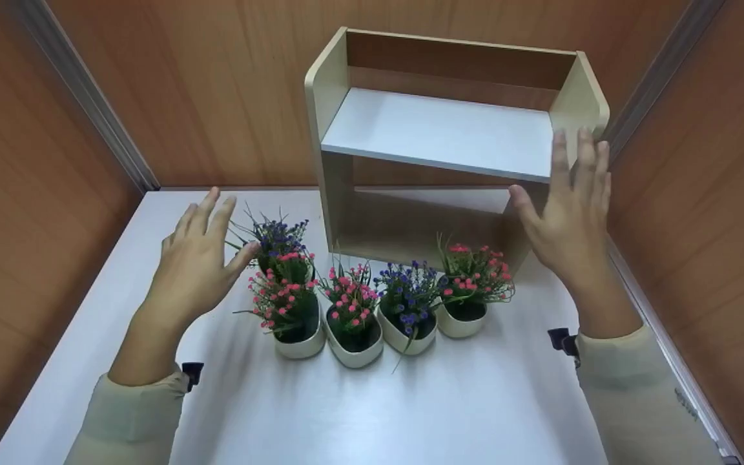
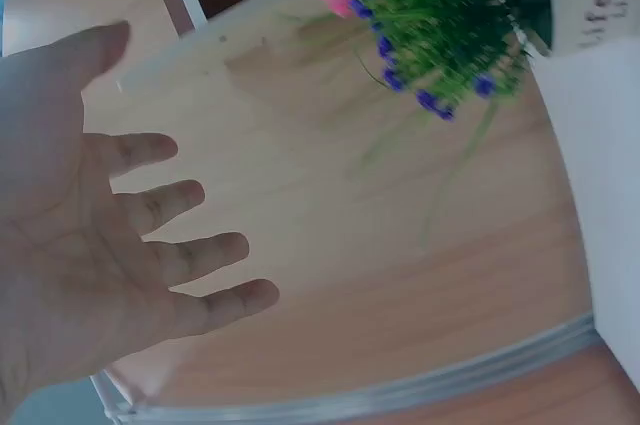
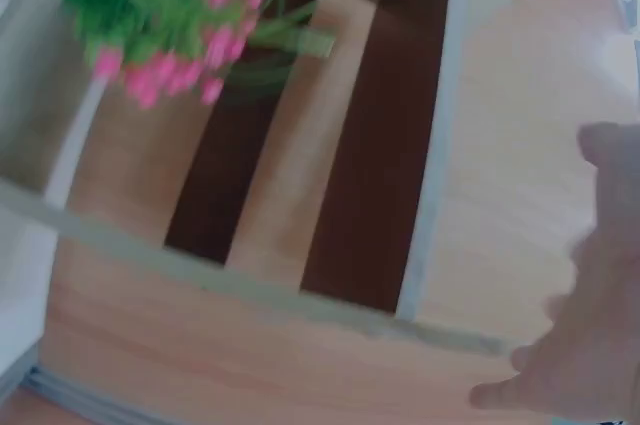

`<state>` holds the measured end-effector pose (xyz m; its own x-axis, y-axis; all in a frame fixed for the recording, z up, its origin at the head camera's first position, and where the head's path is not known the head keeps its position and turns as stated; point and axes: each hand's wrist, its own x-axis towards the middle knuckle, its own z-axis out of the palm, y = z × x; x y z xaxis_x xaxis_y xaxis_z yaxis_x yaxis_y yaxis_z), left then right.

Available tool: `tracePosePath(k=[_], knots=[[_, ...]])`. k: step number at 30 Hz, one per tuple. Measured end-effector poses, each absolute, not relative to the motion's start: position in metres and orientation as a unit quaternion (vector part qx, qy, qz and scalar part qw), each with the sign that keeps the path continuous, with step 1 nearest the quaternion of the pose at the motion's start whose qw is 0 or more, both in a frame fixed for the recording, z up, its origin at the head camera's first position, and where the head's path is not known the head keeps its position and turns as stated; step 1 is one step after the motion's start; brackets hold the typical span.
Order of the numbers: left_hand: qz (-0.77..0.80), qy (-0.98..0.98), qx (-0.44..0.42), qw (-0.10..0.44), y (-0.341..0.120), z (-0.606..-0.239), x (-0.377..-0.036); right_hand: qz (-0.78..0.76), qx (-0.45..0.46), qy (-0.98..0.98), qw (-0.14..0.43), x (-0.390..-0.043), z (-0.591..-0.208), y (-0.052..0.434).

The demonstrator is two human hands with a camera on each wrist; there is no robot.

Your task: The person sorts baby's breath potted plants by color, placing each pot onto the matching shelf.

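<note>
Several small white pots of artificial flowers stand in a cluster on the white table [image 1: 411, 413]: a purple one at the back left [image 1: 276, 237], pink ones [image 1: 285, 303] [image 1: 351, 310], a purple one [image 1: 409, 303] and a pink one at the right [image 1: 472, 278]. Behind them stands a pale wooden two-tier shelf [image 1: 440, 129], nothing on it. My left hand [image 1: 201, 258] hovers with fingers spread, just left of the back purple plant, holding nothing. My right hand [image 1: 569, 206] is raised with straight fingers beside the shelf's right side panel. In the left wrist view the palm [image 2: 110, 245] is spread wide.
Brown wood-grain walls [image 1: 36, 194] enclose the table on the left, back and right, with metal strips in the corners. The shelf stands against the back wall.
</note>
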<state>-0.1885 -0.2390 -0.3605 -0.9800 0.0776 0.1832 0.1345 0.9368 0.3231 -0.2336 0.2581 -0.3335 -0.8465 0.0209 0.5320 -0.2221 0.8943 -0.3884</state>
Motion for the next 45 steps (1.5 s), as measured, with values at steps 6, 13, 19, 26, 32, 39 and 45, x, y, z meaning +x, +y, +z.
tracePosePath(k=[6,13,19,26,32,39,45], knots=[[-0.217,-0.971,0.006,0.099,-0.274,-0.394,-0.172,0.373,0.019,-0.853,0.365,-0.265,-0.327,0.272],[-0.213,-0.975,0.007,-0.060,-0.299,-0.433,-0.169,0.573,-0.040,-0.772,0.273,-0.297,-0.321,0.283],[-0.243,-0.961,-0.031,-0.127,-0.296,-0.469,-0.183,0.611,-0.084,-0.757,0.216,-0.309,-0.331,0.291],[-0.358,-0.917,-0.044,-0.168,-0.293,-0.500,-0.206,0.627,-0.094,-0.747,0.200,-0.312,-0.341,0.300],[-0.453,-0.872,-0.027,-0.183,-0.297,-0.518,-0.227,0.653,-0.097,-0.735,0.157,-0.314,-0.347,0.297],[-0.521,-0.834,0.002,-0.181,-0.293,-0.525,-0.247,0.651,-0.083,-0.736,0.165,-0.317,-0.352,0.293],[-0.522,-0.836,0.006,-0.171,-0.286,-0.527,-0.250,0.635,-0.080,-0.747,0.180,-0.316,-0.354,0.293]])
